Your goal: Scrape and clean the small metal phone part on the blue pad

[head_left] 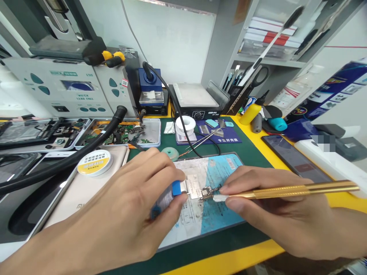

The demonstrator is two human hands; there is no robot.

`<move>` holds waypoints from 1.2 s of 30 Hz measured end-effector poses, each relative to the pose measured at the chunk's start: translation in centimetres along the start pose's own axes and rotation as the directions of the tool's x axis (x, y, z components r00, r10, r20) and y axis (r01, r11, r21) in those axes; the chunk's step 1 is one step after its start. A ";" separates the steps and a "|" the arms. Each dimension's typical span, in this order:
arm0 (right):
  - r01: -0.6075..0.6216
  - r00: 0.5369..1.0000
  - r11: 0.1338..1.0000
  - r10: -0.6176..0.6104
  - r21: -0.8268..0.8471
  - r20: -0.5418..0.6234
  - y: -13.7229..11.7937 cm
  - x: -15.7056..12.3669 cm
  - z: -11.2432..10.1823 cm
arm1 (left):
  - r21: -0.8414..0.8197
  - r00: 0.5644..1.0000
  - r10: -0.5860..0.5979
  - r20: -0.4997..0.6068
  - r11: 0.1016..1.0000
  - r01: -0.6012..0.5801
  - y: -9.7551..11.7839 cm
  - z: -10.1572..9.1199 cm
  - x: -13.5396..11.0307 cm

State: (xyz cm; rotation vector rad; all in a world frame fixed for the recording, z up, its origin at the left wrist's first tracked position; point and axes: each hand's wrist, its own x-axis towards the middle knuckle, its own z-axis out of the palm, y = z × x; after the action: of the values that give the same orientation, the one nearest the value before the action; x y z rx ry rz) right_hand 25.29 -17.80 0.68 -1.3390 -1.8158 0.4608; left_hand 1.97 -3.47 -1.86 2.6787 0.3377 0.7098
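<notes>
My left hand is closed around a blue-handled tool whose flat metal end rests on a worn pad. My right hand pinches a gold-coloured tool like a pen, its pale tip touching a small circuit board. The board lies on the pad between both tools. My two hands sit close together at the front of the green mat.
A round tin lies on a gold phone back at the left, crossed by a black hose. Trays of parts, solder wire, tweezers, a heating plate and a dark phone stand behind.
</notes>
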 end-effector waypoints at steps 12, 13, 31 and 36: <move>-0.021 0.998 0.999 0.023 0.036 -0.056 0.4 -0.2 0.3 | -0.018 0.999 0.020 0.036 1.000 -0.020 0.0 -0.3 -0.3; -0.020 0.998 0.999 0.022 0.035 -0.059 0.4 -0.2 0.3 | -0.016 0.999 0.020 0.035 1.000 -0.020 0.0 -0.3 -0.2; 0.015 0.997 1.000 -0.014 0.010 -0.081 0.3 -0.1 0.5 | -0.040 0.999 0.005 0.032 0.999 -0.004 0.3 -0.3 -0.1; 0.025 0.994 0.998 -0.031 -0.063 -0.109 0.2 -0.2 0.7 | -0.058 0.999 0.004 0.034 0.998 -0.002 0.4 -0.3 0.1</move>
State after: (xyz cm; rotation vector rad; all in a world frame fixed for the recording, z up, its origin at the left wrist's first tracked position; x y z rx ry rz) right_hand 24.94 -17.77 0.02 -1.3517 -1.7682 0.3129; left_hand 1.95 -3.76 -1.38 2.6345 0.2993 0.6633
